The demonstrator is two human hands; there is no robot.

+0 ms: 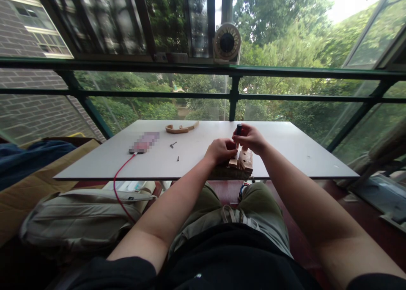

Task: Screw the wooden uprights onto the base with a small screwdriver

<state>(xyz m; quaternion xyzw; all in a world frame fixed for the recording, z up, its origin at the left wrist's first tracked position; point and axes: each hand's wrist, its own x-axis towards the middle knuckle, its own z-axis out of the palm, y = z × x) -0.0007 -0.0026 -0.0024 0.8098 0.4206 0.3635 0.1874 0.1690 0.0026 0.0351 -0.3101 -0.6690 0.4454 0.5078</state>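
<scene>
A small wooden assembly point(246, 159) with dark holes lies at the near edge of the white table. Over it, my right hand point(251, 138) is closed around the dark handle of a screwdriver point(239, 129), which stands roughly upright. My left hand point(221, 151) rests against the left side of the wood, its fingers pinched together near the screwdriver's lower end. What those fingers grip is hidden. The screwdriver's tip is also out of sight between the hands. Left of my hands lie a few small screws point(173, 145) and a single screw point(178, 158).
Curved wooden parts point(177, 130) lie at the table's point(285, 154) back. A blurred-out phone-like object point(142, 145) is at the left, with a red cable point(118, 175) hanging over the edge. A backpack point(79, 218) sits below left. A fan point(227, 41) stands beyond the green railing point(285, 73).
</scene>
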